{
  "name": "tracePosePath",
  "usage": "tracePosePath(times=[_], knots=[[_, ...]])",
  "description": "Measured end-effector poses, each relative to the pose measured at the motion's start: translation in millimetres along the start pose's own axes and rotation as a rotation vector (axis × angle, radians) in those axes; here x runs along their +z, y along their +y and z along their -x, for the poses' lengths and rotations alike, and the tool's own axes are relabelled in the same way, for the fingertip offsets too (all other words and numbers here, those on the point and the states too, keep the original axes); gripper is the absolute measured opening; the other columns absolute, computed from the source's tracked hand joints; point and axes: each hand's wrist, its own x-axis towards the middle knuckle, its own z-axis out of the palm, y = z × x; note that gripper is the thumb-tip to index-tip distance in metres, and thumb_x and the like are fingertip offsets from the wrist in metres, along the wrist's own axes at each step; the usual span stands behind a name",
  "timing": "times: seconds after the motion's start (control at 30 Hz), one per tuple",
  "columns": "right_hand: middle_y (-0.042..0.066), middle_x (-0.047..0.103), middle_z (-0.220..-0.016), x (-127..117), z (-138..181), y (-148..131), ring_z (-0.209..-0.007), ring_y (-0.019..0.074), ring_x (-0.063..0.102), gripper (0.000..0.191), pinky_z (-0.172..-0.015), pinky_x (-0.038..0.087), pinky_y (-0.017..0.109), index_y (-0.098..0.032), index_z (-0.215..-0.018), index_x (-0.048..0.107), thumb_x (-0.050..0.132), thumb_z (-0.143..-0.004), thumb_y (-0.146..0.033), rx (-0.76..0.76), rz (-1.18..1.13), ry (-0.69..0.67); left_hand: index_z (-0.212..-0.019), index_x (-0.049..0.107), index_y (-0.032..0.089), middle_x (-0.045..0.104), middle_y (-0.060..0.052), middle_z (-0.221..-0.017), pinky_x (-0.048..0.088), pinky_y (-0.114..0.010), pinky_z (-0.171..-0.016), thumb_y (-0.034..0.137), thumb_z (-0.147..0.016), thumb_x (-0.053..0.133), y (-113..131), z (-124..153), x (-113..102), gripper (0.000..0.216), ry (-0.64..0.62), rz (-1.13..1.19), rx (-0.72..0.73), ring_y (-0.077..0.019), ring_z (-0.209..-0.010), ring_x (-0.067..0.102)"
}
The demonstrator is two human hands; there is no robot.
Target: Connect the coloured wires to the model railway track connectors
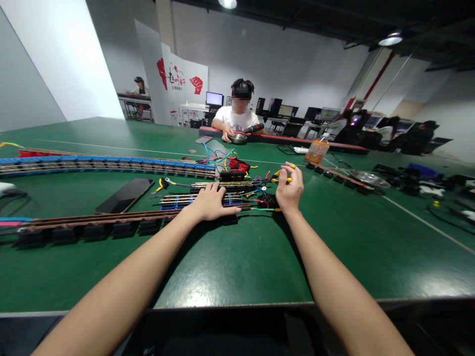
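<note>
My left hand [211, 201] lies across a short track section [174, 200] with metal rails and blue supports. Its fingers are spread and the thumb points right along the near rail. Just to the right, my right hand [290, 190] is raised a little with its fingers curled around a yellow-handled tool [277, 174]; its working end is hard to make out. Red, blue and green wires [261, 201] and a black part lie between the hands. Behind my left hand is another rail piece [218, 186] with yellow and red leads.
A long brown rail on black blocks [81, 225] runs left, near a phone [125, 195]. A curved blue track [111, 165] lies behind. Across the green table [237, 262] a person [237, 118] handles a metal bowl [238, 139]. A bottle [317, 149] stands to the right.
</note>
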Motion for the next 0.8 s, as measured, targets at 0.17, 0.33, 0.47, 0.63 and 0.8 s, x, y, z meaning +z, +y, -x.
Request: tracePosePath(times=[0.17, 0.33, 0.47, 0.63, 0.8], knots=[[0.014, 0.064, -0.115, -0.6, 1.2, -1.8, -0.113, 0.0242, 0.06, 0.03, -0.099, 0.047, 0.044, -0.019, -0.098, 0.064, 0.045, -0.095, -0.042, -0.002, 0.002, -0.017, -0.127, 0.056, 0.015, 0.041, -0.022, -0.146, 0.037, -0.054, -0.102, 0.091, -0.071, 0.029, -0.4, -0.3, 0.7, 0.099, 0.01, 0.019, 0.006, -0.0438, -0.135, 0.033], [0.014, 0.063, -0.116, -2.4, 0.2, -4.9, -0.114, 0.0244, 0.059, 0.033, -0.099, 0.047, 0.045, -0.019, -0.1, 0.063, 0.044, -0.095, -0.045, -0.018, -0.028, 0.004, -0.128, 0.056, 0.016, 0.041, -0.021, -0.146, 0.036, -0.054, -0.102, 0.091, -0.071, 0.029, 0.3, 0.1, 0.0, 0.098, -0.001, 0.022, -0.003, -0.0434, -0.136, 0.032], [0.014, 0.063, -0.114, -1.0, 0.1, -2.4, -0.113, 0.0245, 0.058, 0.036, -0.099, 0.046, 0.045, -0.018, -0.098, 0.063, 0.043, -0.095, -0.049, -0.054, -0.053, -0.05, -0.128, 0.056, 0.015, 0.042, -0.021, -0.145, 0.036, -0.053, -0.103, 0.092, -0.07, 0.028, -0.2, -0.2, 0.7, 0.099, 0.007, 0.013, 0.002, -0.0432, -0.135, 0.033], [0.014, 0.063, -0.114, -2.0, -1.3, -3.1, -0.114, 0.0248, 0.058, 0.038, -0.097, 0.048, 0.045, -0.02, -0.096, 0.061, 0.041, -0.095, -0.052, -0.078, -0.087, -0.128, -0.127, 0.057, 0.016, 0.043, -0.021, -0.145, 0.036, -0.053, -0.103, 0.092, -0.07, 0.028, -0.5, -0.4, 1.5, 0.099, 0.012, 0.013, 0.001, -0.0426, -0.134, 0.035], [0.013, 0.064, -0.113, -3.4, -3.0, -4.8, -0.113, 0.0241, 0.059, 0.04, -0.099, 0.046, 0.044, -0.02, -0.095, 0.061, 0.04, -0.095, -0.054, -0.085, -0.122, -0.173, -0.127, 0.056, 0.015, 0.043, -0.021, -0.144, 0.035, -0.053, -0.103, 0.091, -0.071, 0.029, -0.5, -0.9, 1.7, 0.099, 0.011, 0.011, 0.002, -0.0431, -0.134, 0.035]])
